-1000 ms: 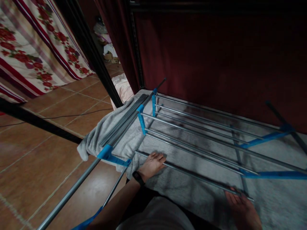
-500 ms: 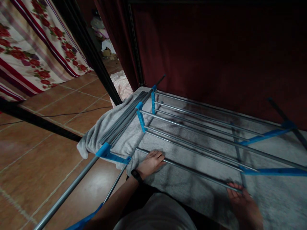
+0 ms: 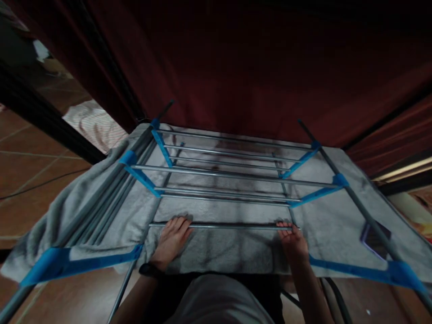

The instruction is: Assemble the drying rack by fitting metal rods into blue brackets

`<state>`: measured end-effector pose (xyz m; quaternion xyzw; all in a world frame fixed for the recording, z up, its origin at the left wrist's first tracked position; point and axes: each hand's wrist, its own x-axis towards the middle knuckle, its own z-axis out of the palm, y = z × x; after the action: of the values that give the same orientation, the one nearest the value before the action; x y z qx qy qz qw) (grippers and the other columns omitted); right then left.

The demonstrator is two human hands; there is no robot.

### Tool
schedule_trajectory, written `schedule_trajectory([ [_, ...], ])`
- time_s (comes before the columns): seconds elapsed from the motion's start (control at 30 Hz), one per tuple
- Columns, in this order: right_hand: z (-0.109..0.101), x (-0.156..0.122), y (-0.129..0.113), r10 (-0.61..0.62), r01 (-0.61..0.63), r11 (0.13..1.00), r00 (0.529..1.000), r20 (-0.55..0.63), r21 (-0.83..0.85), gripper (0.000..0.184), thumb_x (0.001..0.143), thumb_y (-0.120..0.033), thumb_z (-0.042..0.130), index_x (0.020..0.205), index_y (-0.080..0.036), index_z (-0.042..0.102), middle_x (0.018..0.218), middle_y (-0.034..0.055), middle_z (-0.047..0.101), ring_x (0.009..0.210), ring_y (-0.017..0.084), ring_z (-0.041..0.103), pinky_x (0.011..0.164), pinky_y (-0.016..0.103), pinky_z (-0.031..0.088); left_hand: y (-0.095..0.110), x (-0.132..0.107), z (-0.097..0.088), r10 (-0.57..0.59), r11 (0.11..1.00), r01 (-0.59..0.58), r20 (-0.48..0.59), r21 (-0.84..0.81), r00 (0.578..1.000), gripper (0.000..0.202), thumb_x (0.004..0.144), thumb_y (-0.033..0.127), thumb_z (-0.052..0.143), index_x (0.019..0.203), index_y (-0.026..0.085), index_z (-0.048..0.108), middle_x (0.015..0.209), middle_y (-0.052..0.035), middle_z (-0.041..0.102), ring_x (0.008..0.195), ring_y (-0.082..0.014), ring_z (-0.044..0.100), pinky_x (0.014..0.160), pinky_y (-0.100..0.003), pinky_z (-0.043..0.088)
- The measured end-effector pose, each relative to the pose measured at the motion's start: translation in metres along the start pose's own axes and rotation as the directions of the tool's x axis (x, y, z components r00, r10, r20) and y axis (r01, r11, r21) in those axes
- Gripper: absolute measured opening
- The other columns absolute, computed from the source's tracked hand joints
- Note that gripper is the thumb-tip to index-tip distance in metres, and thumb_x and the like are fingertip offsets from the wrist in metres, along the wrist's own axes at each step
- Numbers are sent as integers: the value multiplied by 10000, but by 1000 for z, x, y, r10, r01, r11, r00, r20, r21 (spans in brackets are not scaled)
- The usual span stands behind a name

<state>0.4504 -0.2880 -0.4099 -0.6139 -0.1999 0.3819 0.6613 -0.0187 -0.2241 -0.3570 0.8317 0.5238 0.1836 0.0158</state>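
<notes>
A grey metal tube (image 3: 232, 226) lies crosswise close in front of me. My left hand (image 3: 173, 236) is closed over it near its left end, with a dark band on the wrist. Near the tube's other end, my right hand (image 3: 293, 243) grips it, fingertips on top. Both tube ends lie close to the side poles of a partly assembled rack with blue plastic brackets (image 3: 143, 180). Several crossbars (image 3: 232, 174) span the rack just beyond my hands. A bundle of loose grey tubes (image 3: 111, 198) rests at the left.
Under the rack spreads a grey plush blanket (image 3: 324, 238). A dark phone-like object (image 3: 376, 238) lies at the right, partly behind a pole. Blue brackets (image 3: 401, 273) jut out at the near right corner. A dark red curtain (image 3: 236, 67) hangs behind; tiled floor (image 3: 40, 189) shows at left.
My view has swung to the right, so the rack's right side now shows fully. Both hands stay on the tube, which appears more level across the view.
</notes>
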Motion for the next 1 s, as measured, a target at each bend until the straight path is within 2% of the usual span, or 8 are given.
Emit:
schedule_trajectory([
  [0.13, 4, -9, 1, 121, -111, 975, 992, -44, 191, 260, 818, -476, 699, 949, -262, 629, 1022, 22, 732, 1053, 227, 712, 1071, 517, 544, -5, 1, 2, 57, 998, -57, -45, 7, 997, 319, 1039, 396, 457, 1074, 244, 736, 1040, -82, 765, 1005, -247, 701, 955, -379, 527],
  [0.27, 12, -12, -5, 158, -139, 947, 987, -43, 288, 302, 801, -443, 775, 977, -244, 632, 1032, 24, 738, 1028, 193, 718, 1049, 446, 569, -8, 1, 1, 112, 993, -110, -87, 32, 990, 329, 1054, 408, 449, 1057, 234, 727, 1006, -70, 774, 965, -242, 714, 927, -374, 528],
  [0.47, 16, -9, -10, 164, -144, 940, 986, -41, 310, 364, 728, -435, 854, 890, -239, 593, 922, 2, 735, 934, 181, 732, 950, 403, 614, -9, 2, 1, 167, 986, -165, -113, 28, 980, 296, 1059, 385, 461, 1127, 228, 702, 1021, -63, 775, 958, -247, 727, 914, -374, 520],
  [0.6, 19, -11, -15, 170, -149, 939, 985, -42, 310, 336, 748, -421, 837, 888, -239, 591, 909, -1, 741, 919, 181, 736, 931, 411, 615, -9, 5, -1, 179, 984, -180, -159, 4, 971, 306, 1058, 415, 459, 1139, 229, 688, 1004, -69, 775, 937, -247, 730, 888, -368, 522],
  [0.73, 23, -15, -27, 146, -136, 947, 989, -15, 292, 312, 778, -435, 816, 909, -240, 612, 891, 12, 753, 899, 206, 749, 854, 413, 631, -10, 13, -6, 181, 982, -186, -144, -18, 973, 305, 1050, 435, 455, 1075, 236, 685, 956, -59, 763, 882, -250, 721, 854, -380, 522],
  [0.87, 27, -17, -42, 130, -128, 925, 991, 20, 358, 355, 705, -384, 900, 934, -230, 676, 902, 25, 772, 876, 206, 756, 777, 346, 643, -12, 17, -6, 177, 983, -182, -154, -19, 972, 322, 1052, 445, 432, 1042, 229, 670, 937, -46, 747, 878, -250, 711, 843, -398, 532],
  [1.0, 34, -17, -58, 126, -113, 917, 992, -11, 384, 397, 610, -364, 979, 838, -224, 686, 861, 17, 775, 781, 181, 751, 703, 298, 648, -13, 17, -7, 182, 983, -185, -160, -5, 970, 268, 1045, 397, 443, 1071, 233, 653, 959, -43, 743, 884, -240, 712, 850, -406, 539],
])
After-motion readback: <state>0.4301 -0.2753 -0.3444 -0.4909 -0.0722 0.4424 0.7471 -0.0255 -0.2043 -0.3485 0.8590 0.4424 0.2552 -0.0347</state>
